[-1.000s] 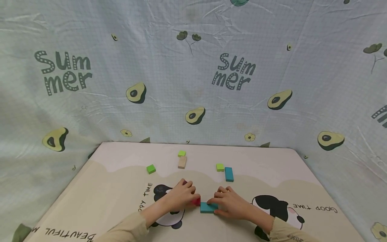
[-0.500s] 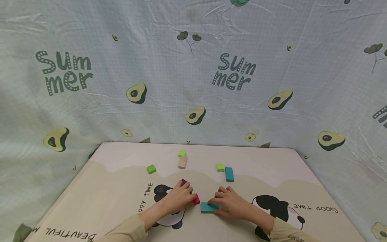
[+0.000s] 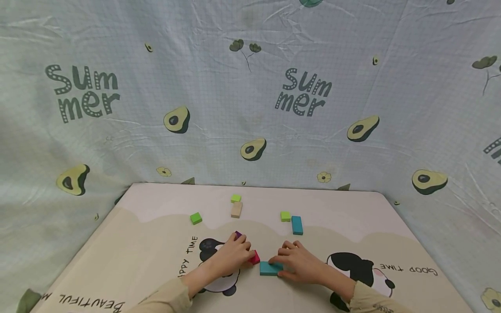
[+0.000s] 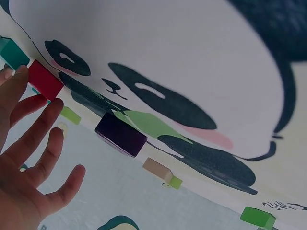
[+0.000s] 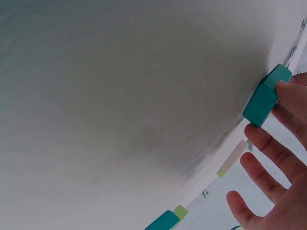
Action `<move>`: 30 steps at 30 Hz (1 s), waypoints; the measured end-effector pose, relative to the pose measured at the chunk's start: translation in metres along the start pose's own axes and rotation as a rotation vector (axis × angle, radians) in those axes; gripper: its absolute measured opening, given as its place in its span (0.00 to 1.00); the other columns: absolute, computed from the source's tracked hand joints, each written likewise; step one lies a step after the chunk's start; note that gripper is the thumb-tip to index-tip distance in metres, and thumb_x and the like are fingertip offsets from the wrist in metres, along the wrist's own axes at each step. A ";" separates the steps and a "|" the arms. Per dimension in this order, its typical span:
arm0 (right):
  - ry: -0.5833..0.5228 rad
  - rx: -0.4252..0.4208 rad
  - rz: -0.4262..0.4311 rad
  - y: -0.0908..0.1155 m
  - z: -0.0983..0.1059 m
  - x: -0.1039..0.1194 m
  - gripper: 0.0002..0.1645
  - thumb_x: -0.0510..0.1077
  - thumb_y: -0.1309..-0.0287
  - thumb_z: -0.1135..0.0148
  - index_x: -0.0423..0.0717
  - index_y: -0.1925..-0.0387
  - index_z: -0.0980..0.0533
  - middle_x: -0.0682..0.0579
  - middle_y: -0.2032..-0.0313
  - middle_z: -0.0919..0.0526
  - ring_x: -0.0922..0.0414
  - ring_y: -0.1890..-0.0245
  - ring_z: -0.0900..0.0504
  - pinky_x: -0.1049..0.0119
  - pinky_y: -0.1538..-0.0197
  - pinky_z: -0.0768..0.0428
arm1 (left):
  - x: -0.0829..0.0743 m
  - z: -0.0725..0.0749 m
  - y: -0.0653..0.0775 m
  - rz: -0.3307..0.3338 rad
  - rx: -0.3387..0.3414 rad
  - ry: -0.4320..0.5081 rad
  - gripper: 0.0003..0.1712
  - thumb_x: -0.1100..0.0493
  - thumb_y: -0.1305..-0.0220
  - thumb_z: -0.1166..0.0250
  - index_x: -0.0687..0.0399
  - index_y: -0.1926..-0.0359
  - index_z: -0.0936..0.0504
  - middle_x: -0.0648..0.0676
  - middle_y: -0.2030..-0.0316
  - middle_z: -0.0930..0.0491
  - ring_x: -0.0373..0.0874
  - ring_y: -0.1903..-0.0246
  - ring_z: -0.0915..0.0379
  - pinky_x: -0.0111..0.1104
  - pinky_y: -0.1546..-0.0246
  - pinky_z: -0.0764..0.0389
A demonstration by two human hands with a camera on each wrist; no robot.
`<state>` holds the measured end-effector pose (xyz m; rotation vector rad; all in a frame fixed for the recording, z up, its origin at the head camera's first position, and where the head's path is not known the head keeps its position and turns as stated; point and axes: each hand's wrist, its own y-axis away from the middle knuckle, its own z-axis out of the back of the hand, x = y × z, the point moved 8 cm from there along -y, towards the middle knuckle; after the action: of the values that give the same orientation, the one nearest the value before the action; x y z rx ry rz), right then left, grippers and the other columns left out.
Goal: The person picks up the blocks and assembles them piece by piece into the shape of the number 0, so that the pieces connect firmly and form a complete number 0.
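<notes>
My left hand (image 3: 232, 257) pinches a red block (image 3: 255, 258) between thumb and fingers; in the left wrist view the red block (image 4: 45, 80) shows its broad side, with the last fingers spread away from it. Just right of it, my right hand (image 3: 300, 263) pinches a teal block (image 3: 268, 269) lying lengthwise toward the red one. The right wrist view has thumb and forefinger on the teal block (image 5: 261, 103), the other fingers apart. A purple block (image 4: 121, 135) sits beyond the left hand, partly covered by its fingers in the head view.
Farther back on the printed table mat (image 3: 148, 243) lie a green block (image 3: 195, 218), a plain wooden block (image 3: 236, 210) against a lime block (image 3: 235, 198), and another lime block (image 3: 285, 216) beside a second teal block (image 3: 297, 225). A patterned curtain (image 3: 211, 100) closes off the back.
The left hand has drawn slightly back to the left, and the red block has turned a little. More of the purple block shows. The right hand and its teal block have stayed in place.
</notes>
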<state>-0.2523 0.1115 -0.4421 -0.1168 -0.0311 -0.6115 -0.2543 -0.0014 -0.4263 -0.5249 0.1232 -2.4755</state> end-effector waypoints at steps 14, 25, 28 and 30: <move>0.078 -0.026 -0.006 -0.004 0.000 -0.003 0.18 0.55 0.47 0.42 0.64 0.53 0.27 0.62 0.66 0.25 0.63 0.62 0.34 0.66 0.62 0.38 | 0.006 -0.003 -0.003 0.024 0.024 0.035 0.14 0.44 0.47 0.39 0.40 0.59 0.21 0.45 0.68 0.22 0.40 0.65 0.33 0.37 0.61 0.30; 0.136 -0.080 0.003 -0.008 0.005 -0.006 0.18 0.55 0.49 0.40 0.62 0.54 0.25 0.61 0.68 0.25 0.62 0.63 0.33 0.68 0.64 0.38 | 0.012 -0.006 -0.010 0.038 0.017 0.006 0.13 0.46 0.47 0.38 0.40 0.59 0.22 0.45 0.67 0.22 0.39 0.65 0.33 0.35 0.63 0.32; 0.134 -0.075 -0.010 -0.009 0.005 -0.008 0.18 0.55 0.49 0.40 0.61 0.54 0.26 0.61 0.68 0.25 0.63 0.64 0.34 0.69 0.64 0.39 | 0.015 -0.007 -0.011 0.045 -0.001 0.012 0.13 0.47 0.48 0.37 0.39 0.59 0.22 0.44 0.67 0.22 0.39 0.65 0.34 0.34 0.63 0.33; 0.135 -0.072 -0.017 -0.010 0.005 -0.010 0.18 0.55 0.49 0.40 0.61 0.54 0.26 0.61 0.68 0.25 0.63 0.64 0.34 0.69 0.64 0.39 | 0.017 -0.007 -0.012 0.054 -0.005 0.023 0.14 0.46 0.48 0.37 0.39 0.59 0.22 0.44 0.67 0.22 0.39 0.65 0.34 0.34 0.63 0.33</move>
<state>-0.2657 0.1098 -0.4371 -0.1450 0.1203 -0.6363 -0.2762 -0.0021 -0.4248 -0.4892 0.1511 -2.4302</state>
